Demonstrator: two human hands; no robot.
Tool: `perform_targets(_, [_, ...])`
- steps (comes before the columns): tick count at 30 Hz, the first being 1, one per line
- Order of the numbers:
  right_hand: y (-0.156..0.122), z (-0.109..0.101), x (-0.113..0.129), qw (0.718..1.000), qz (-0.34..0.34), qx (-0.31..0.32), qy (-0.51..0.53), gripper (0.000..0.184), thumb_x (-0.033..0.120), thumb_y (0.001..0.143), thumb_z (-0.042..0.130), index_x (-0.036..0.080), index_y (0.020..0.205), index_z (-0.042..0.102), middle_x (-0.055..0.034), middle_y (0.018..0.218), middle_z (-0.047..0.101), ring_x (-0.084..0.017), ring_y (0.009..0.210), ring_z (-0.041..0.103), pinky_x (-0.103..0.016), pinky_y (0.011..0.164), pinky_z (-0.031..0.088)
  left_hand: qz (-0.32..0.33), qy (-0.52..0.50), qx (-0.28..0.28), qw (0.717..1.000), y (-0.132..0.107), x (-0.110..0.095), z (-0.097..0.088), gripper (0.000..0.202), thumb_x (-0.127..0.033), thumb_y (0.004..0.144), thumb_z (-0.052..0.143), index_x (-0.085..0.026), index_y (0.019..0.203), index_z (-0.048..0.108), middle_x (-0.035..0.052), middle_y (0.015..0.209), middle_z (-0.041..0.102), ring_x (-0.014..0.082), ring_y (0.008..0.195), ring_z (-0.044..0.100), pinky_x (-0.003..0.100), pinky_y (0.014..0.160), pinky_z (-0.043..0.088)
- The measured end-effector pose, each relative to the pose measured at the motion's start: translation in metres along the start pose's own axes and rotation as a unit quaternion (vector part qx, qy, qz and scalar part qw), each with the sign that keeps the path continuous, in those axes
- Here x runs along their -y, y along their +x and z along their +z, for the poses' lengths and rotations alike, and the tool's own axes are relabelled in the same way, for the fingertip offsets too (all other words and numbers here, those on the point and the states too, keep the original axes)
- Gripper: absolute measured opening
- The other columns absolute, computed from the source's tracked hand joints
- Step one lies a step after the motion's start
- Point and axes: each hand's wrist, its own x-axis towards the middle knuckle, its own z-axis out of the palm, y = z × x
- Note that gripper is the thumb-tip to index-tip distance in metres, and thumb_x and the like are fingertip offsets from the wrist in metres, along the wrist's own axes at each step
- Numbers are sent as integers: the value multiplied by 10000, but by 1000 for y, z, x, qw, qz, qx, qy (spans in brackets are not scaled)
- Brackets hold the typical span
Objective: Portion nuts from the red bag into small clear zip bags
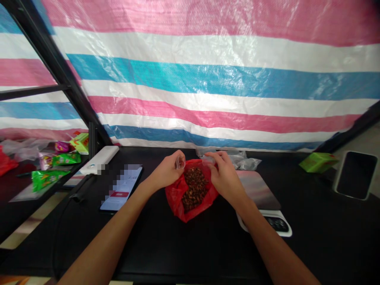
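Observation:
A red plastic bag (178, 202) lies open on the black table (184, 245), full of small brown dried pieces (192, 188). My left hand (166, 170) is closed, pinching a small clear plastic bag (180, 161) above the red bag's far left edge. My right hand (224, 176) is curled at the red bag's far right edge, its fingertips pinched on thin clear plastic. Both hands hover just over the brown pieces.
A phone (123, 188) with a lit screen lies left of the bag, a white power bank (99, 159) behind it. A flat scale (261, 194) sits to the right, clear bags (243, 160) behind. A green box (317, 161) and dark phone (356, 174) lie far right; green packets (47, 176) far left.

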Motion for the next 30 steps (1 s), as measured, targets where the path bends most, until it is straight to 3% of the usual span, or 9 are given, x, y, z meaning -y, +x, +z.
perform_targets(3, [1, -10, 8, 998, -12, -53, -26, 304, 176, 940, 580, 215, 1227, 673, -101, 1135, 600, -265, 1003, 630, -419, 935, 513, 36, -33, -21, 999, 0, -7, -1, 169, -89, 790, 515, -215, 902, 515, -58, 742, 521, 115, 660, 478, 246, 619, 372])
perform_targets(6, [1, -20, 15, 994, -55, -65, -62, 260, 182, 937, 605, 234, 1173, 701, -85, 1083, 642, -284, 1051, 595, -437, 965, 474, 44, -31, -22, 998, 0, -8, 0, 154, -93, 811, 499, -215, 903, 514, -60, 744, 505, 113, 669, 462, 244, 619, 362])
perform_targets(11, [-2, -21, 16, 984, -125, 82, -99, 304, 52, 881, 577, 252, 1054, 725, -51, 1111, 683, -261, 1052, 551, -399, 908, 432, 11, 13, -11, 1000, 1, 1, 5, 129, -99, 822, 476, -212, 876, 505, -50, 756, 522, 122, 688, 476, 253, 637, 362])
perform_targets(13, [-4, -16, 13, 975, -114, 132, -137, 295, 33, 846, 594, 245, 1002, 728, -49, 1069, 693, -265, 1037, 540, -398, 872, 411, -6, 22, 0, 1000, 1, 6, 7, 120, -116, 836, 473, -214, 896, 508, -44, 779, 544, 130, 706, 502, 261, 660, 379])
perform_targets(16, [-6, -10, 6, 964, -97, 161, -187, 294, 83, 857, 635, 233, 1096, 720, -62, 1063, 693, -274, 1037, 529, -407, 858, 386, -25, 24, 33, 999, 0, 10, 11, 122, -142, 862, 470, -223, 937, 521, -39, 798, 573, 140, 725, 538, 271, 684, 396])
perform_targets(19, [-7, -8, 0, 961, -77, 163, -210, 288, 177, 891, 681, 219, 1174, 710, -71, 1052, 697, -282, 1040, 531, -411, 872, 370, -33, 17, 53, 998, -1, 12, 15, 127, -177, 890, 476, -229, 979, 548, -30, 824, 604, 149, 750, 570, 276, 703, 412])
perform_targets(24, [-6, -6, 0, 969, -47, 157, -187, 192, 258, 900, 725, 242, 1092, 729, -40, 1022, 729, -266, 1013, 555, -395, 866, 351, -32, -20, 42, 998, 0, 13, 19, 161, -212, 913, 483, -222, 1037, 585, -7, 891, 648, 163, 822, 603, 289, 776, 464])
perform_targets(30, [-8, -8, 5, 967, -31, 171, -185, 194, 163, 839, 730, 216, 1019, 682, -51, 974, 733, -266, 969, 586, -385, 832, 354, -25, -50, 41, 998, 1, 8, 17, 165, -247, 926, 503, -201, 1043, 610, 11, 943, 680, 172, 866, 621, 309, 833, 492])
